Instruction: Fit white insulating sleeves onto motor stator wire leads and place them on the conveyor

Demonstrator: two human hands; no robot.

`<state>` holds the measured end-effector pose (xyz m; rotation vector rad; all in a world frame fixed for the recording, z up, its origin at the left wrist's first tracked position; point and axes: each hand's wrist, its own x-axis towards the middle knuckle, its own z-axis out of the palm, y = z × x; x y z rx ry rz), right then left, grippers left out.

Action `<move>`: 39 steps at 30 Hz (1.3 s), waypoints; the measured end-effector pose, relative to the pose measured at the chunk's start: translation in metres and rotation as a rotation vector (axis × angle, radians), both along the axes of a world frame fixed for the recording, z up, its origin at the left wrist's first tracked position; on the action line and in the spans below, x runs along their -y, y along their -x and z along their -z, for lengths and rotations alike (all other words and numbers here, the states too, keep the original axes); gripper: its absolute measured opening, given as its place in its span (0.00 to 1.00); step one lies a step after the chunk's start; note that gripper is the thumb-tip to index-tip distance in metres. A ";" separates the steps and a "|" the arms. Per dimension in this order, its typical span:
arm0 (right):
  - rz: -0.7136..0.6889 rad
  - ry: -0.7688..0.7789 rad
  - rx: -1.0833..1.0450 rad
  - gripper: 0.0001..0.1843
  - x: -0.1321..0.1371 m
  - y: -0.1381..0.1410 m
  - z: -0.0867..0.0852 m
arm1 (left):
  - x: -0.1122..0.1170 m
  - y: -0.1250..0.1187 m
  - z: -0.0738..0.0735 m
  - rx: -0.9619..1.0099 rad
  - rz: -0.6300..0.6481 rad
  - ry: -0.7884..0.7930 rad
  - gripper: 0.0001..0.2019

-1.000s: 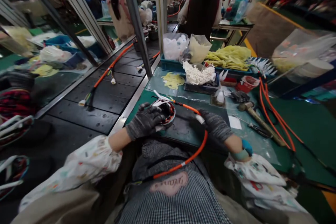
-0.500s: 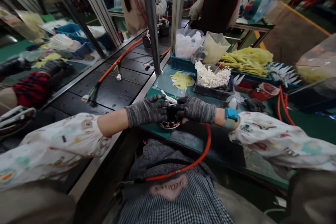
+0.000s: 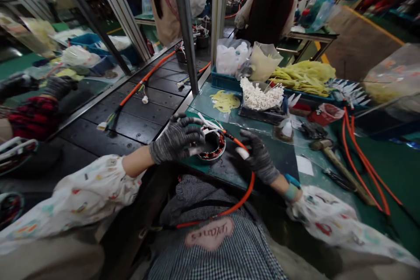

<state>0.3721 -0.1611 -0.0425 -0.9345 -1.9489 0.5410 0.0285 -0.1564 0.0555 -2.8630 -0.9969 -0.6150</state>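
Stator: your wound stator lies flat, bore up.
Left: your left hand, fingers clamped on its rim.
Right: your right hand, fingers closed on orange cable.
Surface: green workbench, near edge.

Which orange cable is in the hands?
The orange cable gripped by the right hand; the conveyor cable and bench cables lie apart, untouched.

Fig.: Motor stator, ring-shaped, dark core w/ red-and-copper windings, lying flat on green bench mat. White leads fan up-left from its rim. Orange cable runs from stator through white sleeve, then loops down & left. L hand on stator rim; R hand around cable at sleeve.
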 end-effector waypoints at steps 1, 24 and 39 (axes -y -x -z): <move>0.037 0.130 -0.019 0.23 0.010 -0.005 -0.002 | -0.004 -0.005 0.000 0.036 -0.060 -0.005 0.14; 0.278 0.166 0.289 0.20 -0.019 0.047 -0.027 | -0.049 -0.079 0.008 0.577 -0.222 0.470 0.12; 0.174 -0.014 -0.146 0.07 0.039 0.012 -0.041 | -0.003 -0.093 -0.021 0.109 -0.019 0.169 0.13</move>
